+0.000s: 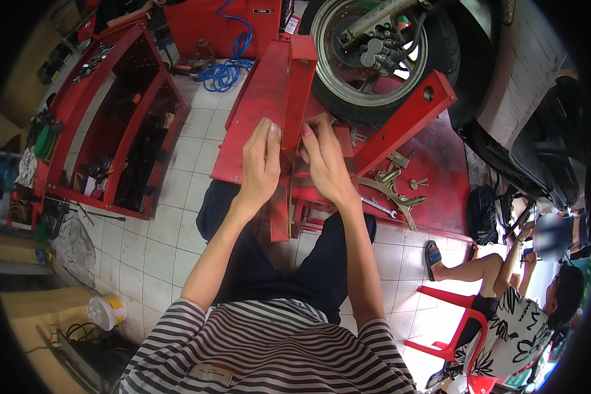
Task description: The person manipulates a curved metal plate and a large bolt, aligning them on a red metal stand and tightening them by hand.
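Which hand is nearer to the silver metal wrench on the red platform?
Right. The right hand is up-left of the wrench in the picture; the left hand is farther left, across a red metal post.

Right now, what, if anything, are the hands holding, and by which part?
It cannot be told: left hand and right hand flank the middle of the long red metal post, but no grip shows clearly.

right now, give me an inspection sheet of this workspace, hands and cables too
Surface: red platform, smudged dark in places
Handled things: long red bar running between left hand and right hand
Clutter: wrench and brass-coloured metal parts on the platform
Hands: opposite sides of the bar, fingers bunched; contact unclear
Cables: blue coiled line on floor tiles
Surroundings: wheel ahead; person on red chair, right
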Tool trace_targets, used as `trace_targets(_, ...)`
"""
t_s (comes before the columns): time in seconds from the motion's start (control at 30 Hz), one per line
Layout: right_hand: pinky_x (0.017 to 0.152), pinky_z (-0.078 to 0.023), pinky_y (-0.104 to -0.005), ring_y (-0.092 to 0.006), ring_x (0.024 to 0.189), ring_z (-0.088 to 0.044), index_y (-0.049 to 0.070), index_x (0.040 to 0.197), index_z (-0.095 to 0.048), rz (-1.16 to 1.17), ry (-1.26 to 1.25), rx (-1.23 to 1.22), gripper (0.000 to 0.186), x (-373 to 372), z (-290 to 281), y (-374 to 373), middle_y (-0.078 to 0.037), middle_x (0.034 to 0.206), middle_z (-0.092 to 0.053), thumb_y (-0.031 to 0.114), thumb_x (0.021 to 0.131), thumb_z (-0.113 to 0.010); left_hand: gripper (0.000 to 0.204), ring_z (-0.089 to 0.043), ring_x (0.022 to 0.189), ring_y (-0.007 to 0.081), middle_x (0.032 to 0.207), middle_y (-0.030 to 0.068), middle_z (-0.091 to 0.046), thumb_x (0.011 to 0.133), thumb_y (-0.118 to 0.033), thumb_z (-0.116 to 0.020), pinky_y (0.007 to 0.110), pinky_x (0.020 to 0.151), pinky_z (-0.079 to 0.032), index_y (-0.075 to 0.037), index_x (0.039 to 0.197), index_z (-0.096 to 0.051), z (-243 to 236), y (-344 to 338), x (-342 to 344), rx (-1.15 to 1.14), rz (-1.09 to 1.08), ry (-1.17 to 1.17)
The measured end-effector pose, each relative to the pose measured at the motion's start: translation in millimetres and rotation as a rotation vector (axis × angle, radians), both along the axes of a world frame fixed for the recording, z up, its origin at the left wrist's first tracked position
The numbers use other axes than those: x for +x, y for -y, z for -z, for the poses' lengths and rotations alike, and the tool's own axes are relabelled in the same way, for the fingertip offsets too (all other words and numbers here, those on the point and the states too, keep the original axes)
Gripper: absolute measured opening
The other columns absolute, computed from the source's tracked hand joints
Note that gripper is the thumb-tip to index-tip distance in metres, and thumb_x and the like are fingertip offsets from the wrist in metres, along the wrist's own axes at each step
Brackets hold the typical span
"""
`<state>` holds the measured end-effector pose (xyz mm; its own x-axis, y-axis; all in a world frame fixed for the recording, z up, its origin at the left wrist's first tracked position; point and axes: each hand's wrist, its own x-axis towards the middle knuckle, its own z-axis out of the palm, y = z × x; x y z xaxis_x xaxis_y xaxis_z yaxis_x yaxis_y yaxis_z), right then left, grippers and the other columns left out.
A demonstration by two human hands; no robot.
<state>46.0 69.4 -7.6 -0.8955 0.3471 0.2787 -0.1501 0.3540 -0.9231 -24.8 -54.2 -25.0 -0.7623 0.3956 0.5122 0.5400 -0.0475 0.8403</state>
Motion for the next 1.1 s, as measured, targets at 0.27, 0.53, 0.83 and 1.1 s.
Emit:
trace_targets(0.27, 0.068, -0.044, -0.0359, -0.0204, 0.070, -0.052, -0.002, 0.102, -0.049, -0.017, -0.014, -0.085, 0.027, 0, 7, -5, -0.012, 0.089, -0.049, 0.024, 0.106, -0.045, 0.026, -0.045, 0.065, 0.0288, 0.075, 0.0156, -0.046, 0.105, -0.015, -0.039, 0.039, 0.060, -0.036, 0.003, 0.088, -0.048, 0, 1, -1, -0.009, 0.000, 0.010)
trace_targets(0.53, 0.070, -0.042, -0.0311, -0.0171, 0.075, -0.050, -0.002, 0.103, -0.050, 0.106, -0.043, -0.094, 0.022, 41, 17, -10, -0.009, 0.091, -0.048, 0.019, 0.104, -0.051, 0.028, -0.041, 0.062, 0.0217, 0.069, 0.0125, -0.044, 0.106, -0.016, -0.041, 0.038, 0.057, -0.034, 0.004, 0.088, -0.048, 4, -4, 0, 0.040, -0.053, -0.024)
trace_targets(0.83, 0.064, -0.048, -0.0399, -0.0287, 0.074, -0.061, 0.003, 0.100, -0.056, 0.750, 0.266, 0.393, 0.026, 167, 116, -74, -0.012, 0.094, -0.058, 0.029, 0.100, -0.060, 0.029, -0.035, 0.065, 0.0127, 0.068, 0.0062, -0.039, 0.107, -0.020, -0.038, 0.033, 0.058, -0.033, 0.000, 0.087, -0.044, 6, -3, 2, 0.034, -0.022, 0.040)
trace_targets(1.1, 0.063, -0.049, -0.0441, -0.0307, 0.081, -0.065, 0.006, 0.102, -0.058, 0.753, 0.432, 0.803, 0.025, 169, 140, -116, -0.012, 0.099, -0.060, 0.030, 0.096, -0.063, 0.026, -0.035, 0.063, 0.0131, 0.069, 0.0060, -0.040, 0.108, -0.019, -0.037, 0.032, 0.057, -0.034, -0.002, 0.090, -0.046, 3, -3, 0, -0.003, 0.002, 0.055)
